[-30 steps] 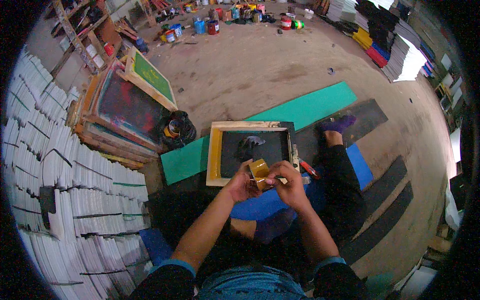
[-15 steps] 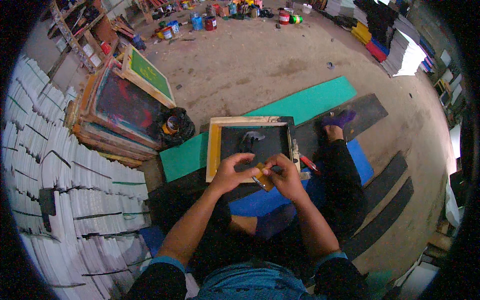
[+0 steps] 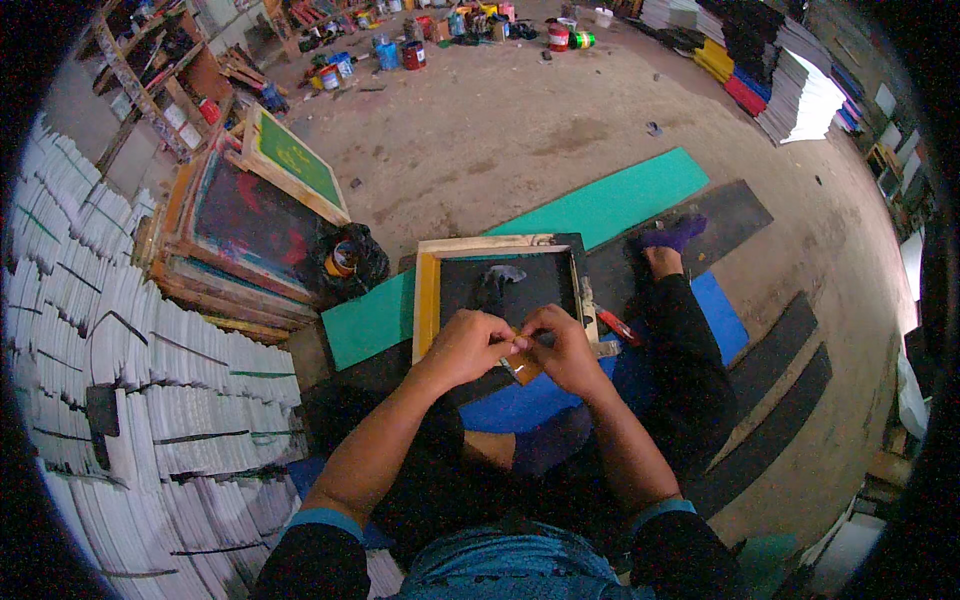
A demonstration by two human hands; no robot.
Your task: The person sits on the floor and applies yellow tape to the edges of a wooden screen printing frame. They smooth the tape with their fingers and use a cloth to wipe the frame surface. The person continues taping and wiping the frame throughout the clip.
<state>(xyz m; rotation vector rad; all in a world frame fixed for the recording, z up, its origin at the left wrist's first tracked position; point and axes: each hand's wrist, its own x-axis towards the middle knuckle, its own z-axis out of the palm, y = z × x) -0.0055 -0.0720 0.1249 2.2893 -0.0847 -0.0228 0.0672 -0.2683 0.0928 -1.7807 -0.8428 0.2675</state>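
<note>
Both my hands meet at the near edge of a wooden frame, fingertips almost touching. My left hand [image 3: 465, 346] and my right hand [image 3: 564, 352] are pinched on a small, glossy amber-brown piece [image 3: 524, 372], which hangs below the fingers. Its exact kind does not show, and my fingers cover its upper part. Under and beyond them lies the wooden frame [image 3: 427, 300], with a dark mesh inside and a yellow-brown left side. A crumpled greyish scrap [image 3: 506, 273] rests on the mesh. Just right of the frame is a red-handled tool [image 3: 618, 327], perhaps a cutter.
Green [image 3: 600, 200], blue [image 3: 718, 315] and black foam strips [image 3: 770, 345] lie on the floor around my legs. Leaning frames [image 3: 250, 215] and a black bag [image 3: 362, 262] stand left, beside tall white stacks [image 3: 190, 400]. Paint cans [image 3: 413, 55] stand at the back.
My left hand has closed in toward the right, and its fingers now pinch the brown piece beside my right hand's. The piece's pale-and-dark edge is less visible. The view has shifted slightly.
</note>
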